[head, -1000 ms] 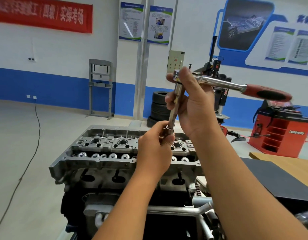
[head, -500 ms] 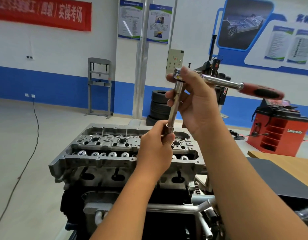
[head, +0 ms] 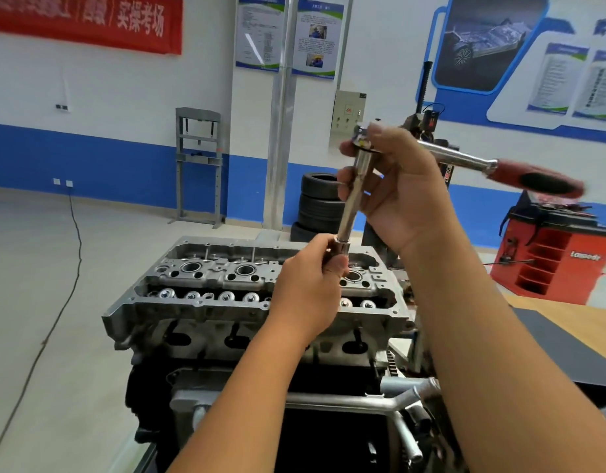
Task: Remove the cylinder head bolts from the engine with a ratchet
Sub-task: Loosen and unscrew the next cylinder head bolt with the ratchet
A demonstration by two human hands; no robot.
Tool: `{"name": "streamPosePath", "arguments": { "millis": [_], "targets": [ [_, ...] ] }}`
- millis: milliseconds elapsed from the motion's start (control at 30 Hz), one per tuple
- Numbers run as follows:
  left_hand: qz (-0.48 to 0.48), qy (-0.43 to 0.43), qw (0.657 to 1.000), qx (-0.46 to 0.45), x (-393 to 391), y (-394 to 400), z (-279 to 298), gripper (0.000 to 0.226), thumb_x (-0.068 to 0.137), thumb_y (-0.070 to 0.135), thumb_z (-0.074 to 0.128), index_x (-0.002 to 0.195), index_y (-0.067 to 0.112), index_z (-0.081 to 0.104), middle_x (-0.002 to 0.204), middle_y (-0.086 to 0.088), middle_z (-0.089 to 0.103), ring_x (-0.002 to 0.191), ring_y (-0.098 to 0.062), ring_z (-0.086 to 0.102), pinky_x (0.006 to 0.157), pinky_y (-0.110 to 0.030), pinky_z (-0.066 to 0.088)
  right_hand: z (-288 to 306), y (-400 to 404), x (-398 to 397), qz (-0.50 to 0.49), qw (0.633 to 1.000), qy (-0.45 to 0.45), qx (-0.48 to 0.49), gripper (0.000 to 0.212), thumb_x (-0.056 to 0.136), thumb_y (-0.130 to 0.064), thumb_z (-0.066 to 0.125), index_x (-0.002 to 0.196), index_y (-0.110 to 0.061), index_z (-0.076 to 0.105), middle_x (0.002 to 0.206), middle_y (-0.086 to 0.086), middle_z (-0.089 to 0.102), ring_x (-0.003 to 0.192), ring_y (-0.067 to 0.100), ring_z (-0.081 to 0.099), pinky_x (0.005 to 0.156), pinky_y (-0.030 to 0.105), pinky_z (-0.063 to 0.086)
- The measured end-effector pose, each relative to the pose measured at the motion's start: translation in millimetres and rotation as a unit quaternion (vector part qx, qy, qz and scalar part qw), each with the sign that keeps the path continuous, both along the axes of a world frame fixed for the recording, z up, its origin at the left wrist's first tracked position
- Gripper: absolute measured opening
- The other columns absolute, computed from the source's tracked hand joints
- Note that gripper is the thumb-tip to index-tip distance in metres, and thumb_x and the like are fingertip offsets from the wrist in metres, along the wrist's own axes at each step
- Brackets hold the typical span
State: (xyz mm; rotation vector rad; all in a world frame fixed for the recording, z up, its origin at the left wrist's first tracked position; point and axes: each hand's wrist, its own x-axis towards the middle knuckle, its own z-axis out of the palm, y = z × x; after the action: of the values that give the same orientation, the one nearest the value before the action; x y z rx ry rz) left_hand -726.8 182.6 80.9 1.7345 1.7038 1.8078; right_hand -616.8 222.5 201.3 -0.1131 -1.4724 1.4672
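A bare aluminium cylinder head [head: 206,302] sits on top of the engine in front of me. Above its right half I hold a ratchet [head: 465,158] with a red and black handle that points right. My right hand [head: 400,196] grips the ratchet head and the top of a long steel extension bar [head: 351,206] that hangs down from it. My left hand [head: 308,288] pinches the socket [head: 340,249] at the bar's lower end, held a little above the head. No bolt shows in the socket.
A wooden bench with a black mat [head: 567,339] stands at the right. Behind it is a red wheel balancer [head: 560,247]. Stacked tyres [head: 318,206] and a grey press frame [head: 199,165] stand by the far wall. A black cable [head: 69,268] runs across the floor at left.
The ratchet handle has tipped slightly lower at the right. Both hands keep their grip on the tool in nearly the same place above the head.
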Motion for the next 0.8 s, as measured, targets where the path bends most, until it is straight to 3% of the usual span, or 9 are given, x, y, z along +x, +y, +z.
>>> {"name": "streamPosePath", "arguments": {
  "millis": [167, 267, 300, 400, 467, 533, 600, 700, 800],
  "targets": [
    [0.097, 0.012, 0.995, 0.012, 13, 5, -5, 0.032, 0.102, 0.016, 0.055, 0.088, 0.045, 0.05, 0.082, 0.029, 0.067, 0.074, 0.005, 0.06, 0.058, -0.025, 0.039, -8, -3, -10, -0.246, 0.958, 0.072, 0.128, 0.031, 0.087, -0.02, 0.082, 0.09, -0.008, 0.055, 0.077, 0.012, 0.067, 0.061, 0.03, 0.071, 0.059, 0.042, 0.061],
    [0.093, 0.016, 0.995, 0.03, 12, 5, -6, 0.026, 0.101, 0.018, 0.057, 0.091, 0.041, 0.05, 0.077, 0.02, 0.068, 0.071, 0.001, 0.06, 0.059, -0.028, 0.043, -25, 10, 6, -0.443, 0.809, -0.172, 0.346, 0.028, 0.092, -0.029, 0.077, 0.114, -0.029, 0.058, 0.109, 0.008, 0.07, 0.099, 0.017, 0.073, 0.081, 0.034, 0.061],
    [0.075, 0.017, 0.996, 0.032, 10, 4, -5, 0.021, 0.102, 0.021, 0.057, 0.092, 0.038, 0.05, 0.076, 0.016, 0.068, 0.07, -0.003, 0.061, 0.061, -0.032, 0.047, -25, 11, 5, -0.45, 0.805, -0.172, 0.346, 0.031, 0.089, -0.029, 0.079, 0.109, -0.037, 0.056, 0.109, 0.009, 0.07, 0.099, 0.02, 0.073, 0.08, 0.04, 0.06],
    [0.02, 0.043, 0.999, -0.003, 2, 0, -4, 0.014, 0.105, 0.031, 0.053, 0.098, 0.04, 0.045, 0.081, 0.012, 0.067, 0.074, -0.012, 0.063, 0.068, -0.037, 0.049, -6, 1, -16, -0.318, 0.932, 0.062, 0.161, 0.03, 0.083, -0.022, 0.082, 0.087, -0.014, 0.053, 0.073, 0.013, 0.068, 0.06, 0.035, 0.072, 0.055, 0.05, 0.061],
    [0.004, 0.066, 0.997, -0.034, -1, -3, -3, 0.012, 0.106, 0.034, 0.049, 0.103, 0.044, 0.042, 0.089, 0.012, 0.069, 0.083, -0.014, 0.065, 0.074, -0.04, 0.051, 4, -7, -26, -0.127, 0.988, 0.088, 0.029, 0.018, 0.093, -0.021, 0.07, 0.09, -0.007, 0.059, 0.076, 0.014, 0.07, 0.058, 0.032, 0.069, 0.057, 0.043, 0.06],
    [0.001, 0.054, 0.998, -0.035, 0, -4, -1, 0.016, 0.107, 0.03, 0.047, 0.107, 0.046, 0.044, 0.091, 0.013, 0.07, 0.085, -0.014, 0.066, 0.077, -0.045, 0.055, 4, -6, -18, -0.024, 0.994, 0.081, -0.07, 0.023, 0.098, -0.028, 0.056, 0.09, -0.008, 0.065, 0.089, 0.015, 0.075, 0.061, 0.028, 0.066, 0.061, 0.034, 0.053],
    [0.022, 0.034, 0.999, -0.017, 3, -5, -1, 0.026, 0.106, 0.021, 0.05, 0.103, 0.046, 0.047, 0.086, 0.015, 0.071, 0.08, -0.011, 0.066, 0.076, -0.045, 0.058, 0, -5, -16, -0.028, 0.995, 0.077, -0.056, 0.025, 0.101, -0.03, 0.05, 0.098, -0.011, 0.066, 0.109, 0.014, 0.076, 0.06, 0.029, 0.066, 0.061, 0.033, 0.048],
    [0.062, 0.025, 0.998, 0.015, 6, 0, -7, 0.034, 0.103, 0.011, 0.054, 0.098, 0.044, 0.048, 0.079, 0.017, 0.069, 0.075, -0.005, 0.066, 0.071, -0.041, 0.058, -4, -11, -24, -0.118, 0.986, 0.094, 0.073, 0.02, 0.102, -0.023, 0.052, 0.106, -0.014, 0.07, 0.11, 0.013, 0.075, 0.055, 0.033, 0.069, 0.051, 0.035, 0.05],
    [0.059, 0.006, 0.998, 0.029, 10, 2, -8, 0.03, 0.102, 0.014, 0.058, 0.104, 0.043, 0.051, 0.083, 0.016, 0.071, 0.077, -0.006, 0.066, 0.07, -0.037, 0.057, -5, -5, -26, -0.317, 0.905, 0.078, 0.272, 0.02, 0.099, -0.024, 0.061, 0.1, -0.008, 0.073, 0.085, 0.015, 0.07, 0.06, 0.037, 0.07, 0.051, 0.051, 0.055]
  ]
}}
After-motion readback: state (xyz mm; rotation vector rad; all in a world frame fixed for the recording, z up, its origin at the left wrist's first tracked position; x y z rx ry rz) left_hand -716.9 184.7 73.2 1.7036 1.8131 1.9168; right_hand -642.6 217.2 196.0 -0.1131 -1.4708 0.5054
